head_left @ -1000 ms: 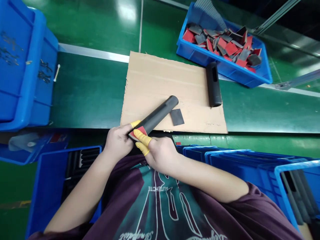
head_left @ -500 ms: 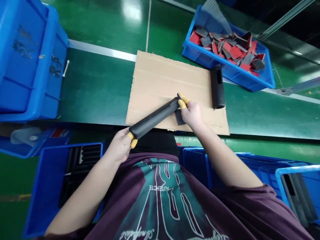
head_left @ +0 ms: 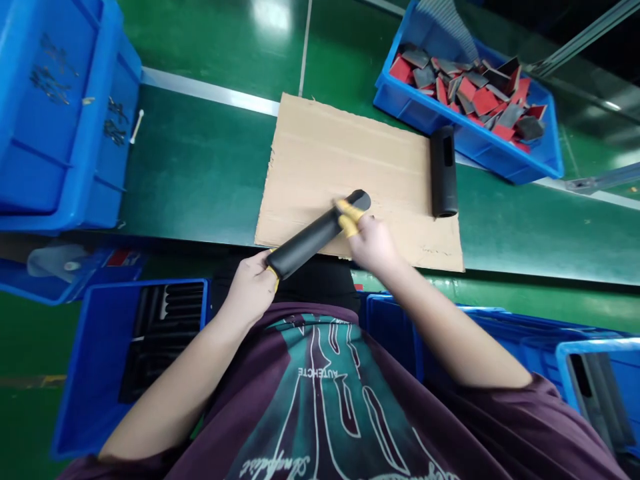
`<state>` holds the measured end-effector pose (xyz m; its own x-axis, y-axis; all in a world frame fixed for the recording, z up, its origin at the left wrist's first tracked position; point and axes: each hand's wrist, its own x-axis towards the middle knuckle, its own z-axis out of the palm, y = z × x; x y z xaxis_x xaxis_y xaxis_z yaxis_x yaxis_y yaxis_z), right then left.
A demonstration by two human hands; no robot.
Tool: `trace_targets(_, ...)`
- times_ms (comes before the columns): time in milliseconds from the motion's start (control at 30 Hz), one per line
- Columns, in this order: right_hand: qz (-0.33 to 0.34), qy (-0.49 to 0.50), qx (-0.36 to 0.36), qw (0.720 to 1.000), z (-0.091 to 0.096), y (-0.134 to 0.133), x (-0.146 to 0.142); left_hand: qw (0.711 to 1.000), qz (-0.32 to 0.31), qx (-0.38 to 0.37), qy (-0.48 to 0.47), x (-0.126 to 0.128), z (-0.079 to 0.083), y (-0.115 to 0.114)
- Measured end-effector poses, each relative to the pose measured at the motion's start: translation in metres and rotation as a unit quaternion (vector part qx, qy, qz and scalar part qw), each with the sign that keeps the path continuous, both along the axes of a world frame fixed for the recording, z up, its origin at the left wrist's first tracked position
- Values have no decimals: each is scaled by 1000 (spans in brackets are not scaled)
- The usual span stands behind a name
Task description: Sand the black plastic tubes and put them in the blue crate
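Black tube (head_left: 306, 247) | left hand (head_left: 253, 283) pinches near end | right hand (head_left: 371, 241) farther along — blurred, hold unclear

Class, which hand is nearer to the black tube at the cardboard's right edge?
Right. The right hand is over the cardboard, left of that black tube; the left hand is farther left, at the near end of the held tube.

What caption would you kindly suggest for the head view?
Left grip holds a black tube; right grip is near its far end, above a cardboard sheet.
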<state>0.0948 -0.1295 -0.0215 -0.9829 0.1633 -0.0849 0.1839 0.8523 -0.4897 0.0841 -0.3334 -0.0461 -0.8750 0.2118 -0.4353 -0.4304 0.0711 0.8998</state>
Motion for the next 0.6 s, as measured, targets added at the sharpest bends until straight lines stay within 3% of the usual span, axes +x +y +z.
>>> trace_targets(67,-37,17,-12,999,-3,2,-2,1000,-8,-10,17,0,-2,-1)
trace_targets(100,-12,21,-1,1000,-3,-7,4,999,-15,-18,29,0,-2,-1)
trace_targets(233,219,-25,39,975,3,-60,41,996,-57,-43,54,0,2,2)
trace_targets(300,257,-57,23,964,3,-61,45,993,-73,-61,66,-1,2,1)
trace_targets(367,196,-59,2,979,-1,-35,31,989,-91,-91,74,-2,-1,0)
trace_targets(500,-45,23,-37,998,-12,33,-8,975,-129,-151,99,-1,-4,0)
trace_targets(567,-100,44,-47,993,-15,38,-8,963,-139,-184,138,0,-3,0)
trace_targets(600,-96,43,-46,993,-16,31,-1,957,-145,-199,153,0,-2,0)
